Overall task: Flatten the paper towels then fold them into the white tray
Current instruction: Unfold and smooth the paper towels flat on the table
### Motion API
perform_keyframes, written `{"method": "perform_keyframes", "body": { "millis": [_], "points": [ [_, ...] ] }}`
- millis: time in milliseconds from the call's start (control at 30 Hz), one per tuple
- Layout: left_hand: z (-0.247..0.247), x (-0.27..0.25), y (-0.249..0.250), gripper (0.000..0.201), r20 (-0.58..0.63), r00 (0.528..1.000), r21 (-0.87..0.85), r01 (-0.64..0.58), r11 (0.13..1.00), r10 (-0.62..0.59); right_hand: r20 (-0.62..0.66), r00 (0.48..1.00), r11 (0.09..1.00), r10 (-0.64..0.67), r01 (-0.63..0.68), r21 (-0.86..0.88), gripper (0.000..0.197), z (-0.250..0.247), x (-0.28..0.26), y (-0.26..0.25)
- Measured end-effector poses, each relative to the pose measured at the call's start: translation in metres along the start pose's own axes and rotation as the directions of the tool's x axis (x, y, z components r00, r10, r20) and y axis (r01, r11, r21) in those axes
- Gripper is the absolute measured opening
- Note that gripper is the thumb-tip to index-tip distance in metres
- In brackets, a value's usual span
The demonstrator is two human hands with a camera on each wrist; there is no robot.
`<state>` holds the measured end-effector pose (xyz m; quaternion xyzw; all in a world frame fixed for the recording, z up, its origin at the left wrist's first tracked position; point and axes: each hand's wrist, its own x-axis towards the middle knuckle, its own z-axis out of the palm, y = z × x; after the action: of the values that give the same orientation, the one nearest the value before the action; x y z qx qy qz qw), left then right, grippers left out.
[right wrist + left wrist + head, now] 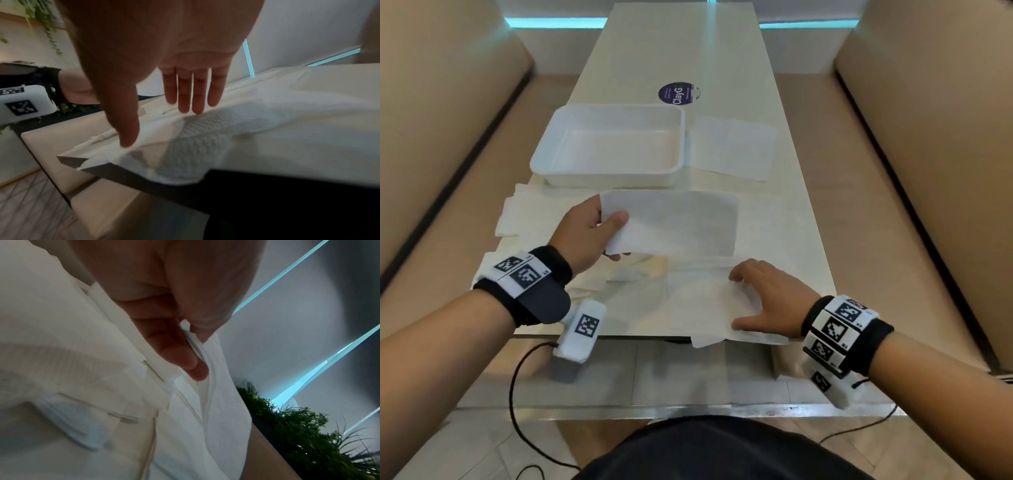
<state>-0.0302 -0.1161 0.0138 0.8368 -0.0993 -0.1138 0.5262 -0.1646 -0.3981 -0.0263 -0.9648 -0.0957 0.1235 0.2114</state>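
My left hand (585, 233) pinches the lifted paper towel (674, 222) by its left edge, just short of the empty white tray (606, 144). Right hand (760, 301) lies flat, fingers straight, on another sheet (709, 301) at the table (722, 51) edge. Feather-light, limp, likely tears; hold edges or corners.

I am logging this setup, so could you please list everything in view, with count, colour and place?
white tray: one, white, nothing in it, far left of the towels.
flat paper towel: one, white, right of the tray.
lifted paper towel: one, white, held above the table centre.
near paper towel: one, white, at the near edge, overhanging it.
other paper towels: several, white, left side.
round sticker: one, dark blue, beyond the tray.
table: one, cream.
benches: two, tan, either side.
left hand: pinches the lifted towel.
right hand: rests on the near towel.
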Motion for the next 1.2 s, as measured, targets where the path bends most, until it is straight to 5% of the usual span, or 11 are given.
{"method": "perform_keyframes", "body": {
  "millis": [233,600,867,1200],
  "points": [
    [-0.008,-0.007,-0.014,0.026,-0.021,0.999,-0.039,0.048,0.998,-0.048,0.087,0.995,0.992,-0.047,0.056,-0.111,0.039,0.0,0.004,-0.001],
    [-0.014,-0.013,-0.014,0.028,0.004,0.999,-0.095,0.034,0.995,-0.034,0.128,0.992,1.0,-0.001,0.002,-0.004,0.014,-0.011,0.005,0.0],
    [-0.028,-0.01,-0.016,0.019,-0.058,0.998,-0.082,0.036,0.996,-0.041,-0.172,0.981,0.995,0.093,-0.084,0.059,0.012,-0.026,0.01,-0.012],
    [-0.042,-0.005,-0.027,0.02,-0.098,0.994,-0.05,0.047,0.998,-0.051,-0.273,0.962,0.991,0.013,0.025,0.135,0.013,-0.049,0.018,-0.018]
  ]
}}
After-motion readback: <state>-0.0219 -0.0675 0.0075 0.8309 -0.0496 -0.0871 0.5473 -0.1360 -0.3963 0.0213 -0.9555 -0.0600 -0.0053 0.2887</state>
